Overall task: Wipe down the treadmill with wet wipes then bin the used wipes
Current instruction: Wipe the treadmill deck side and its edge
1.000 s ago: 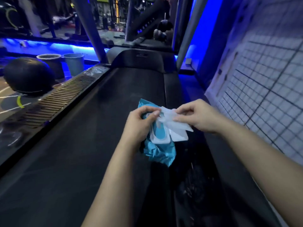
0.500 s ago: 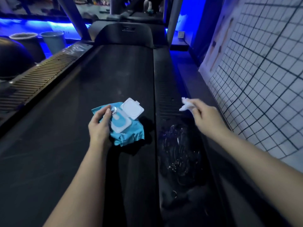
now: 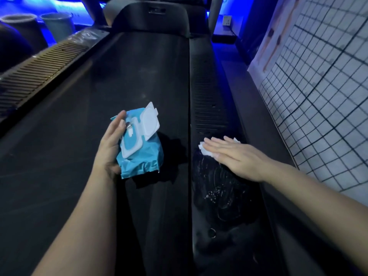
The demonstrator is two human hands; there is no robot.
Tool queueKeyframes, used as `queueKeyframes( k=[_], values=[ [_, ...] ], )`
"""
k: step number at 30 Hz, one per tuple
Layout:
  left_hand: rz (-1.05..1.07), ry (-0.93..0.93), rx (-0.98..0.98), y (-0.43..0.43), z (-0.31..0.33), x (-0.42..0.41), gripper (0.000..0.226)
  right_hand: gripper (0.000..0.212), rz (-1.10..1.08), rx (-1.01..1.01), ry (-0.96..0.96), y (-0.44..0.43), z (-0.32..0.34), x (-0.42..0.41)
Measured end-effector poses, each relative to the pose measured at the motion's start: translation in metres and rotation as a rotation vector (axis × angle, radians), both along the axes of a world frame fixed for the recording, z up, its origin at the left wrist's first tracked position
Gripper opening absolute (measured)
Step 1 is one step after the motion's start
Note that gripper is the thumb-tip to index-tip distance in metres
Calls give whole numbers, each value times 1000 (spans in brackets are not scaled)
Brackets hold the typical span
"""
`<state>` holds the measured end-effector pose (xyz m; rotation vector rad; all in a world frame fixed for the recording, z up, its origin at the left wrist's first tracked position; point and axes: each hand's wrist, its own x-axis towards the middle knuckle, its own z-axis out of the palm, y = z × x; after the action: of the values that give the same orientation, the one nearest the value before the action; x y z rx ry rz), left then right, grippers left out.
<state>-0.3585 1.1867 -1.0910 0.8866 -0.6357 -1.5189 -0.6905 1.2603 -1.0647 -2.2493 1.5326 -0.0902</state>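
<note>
Your right hand (image 3: 237,154): fingers (image 3: 221,143) flat together, pressing wipe (image 3: 204,150) on wet side rail (image 3: 209,96); left hand (image 3: 111,144) grips open wipes pack (image 3: 139,158). Blue-lit room, gridded wall (image 3: 328,96) right.

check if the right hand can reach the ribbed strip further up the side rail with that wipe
Probably yes. The right hand lies flat on the wipe on that rail, and the ribbed strip runs straight ahead with nothing on it. The left hand holds the wipe pack over the belt.

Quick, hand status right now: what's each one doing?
Left hand: holding the wipes pack, lid open.
Right hand: open, flat, pressing a wipe on the side rail.
</note>
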Motion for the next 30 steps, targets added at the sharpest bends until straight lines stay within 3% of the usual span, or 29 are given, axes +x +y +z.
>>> queueKeyframes(
  k=[3,6,9,12,14,18,30],
  values=[
    [16,15,-18,2,0,-1,27,49,75,-20,1,22,-1,-1],
    [9,-11,-41,3,3,-4,27,48,95,-48,-147,35,-2,-6],
    [0,-15,-34,3,5,-3,28,44,-87,-157,-382,29,10,-7],
    [20,36,0,2,6,-1,26,41,-296,-333,-489,4,31,-2],
    [24,70,16,1,5,0,25,38,-334,-340,-447,-15,35,0],
    [18,71,18,1,3,0,28,38,-225,-100,-163,-19,12,-1],
    [0,-164,-62,13,-1,-19,34,42,33,-16,-284,103,1,0]
  ],
)
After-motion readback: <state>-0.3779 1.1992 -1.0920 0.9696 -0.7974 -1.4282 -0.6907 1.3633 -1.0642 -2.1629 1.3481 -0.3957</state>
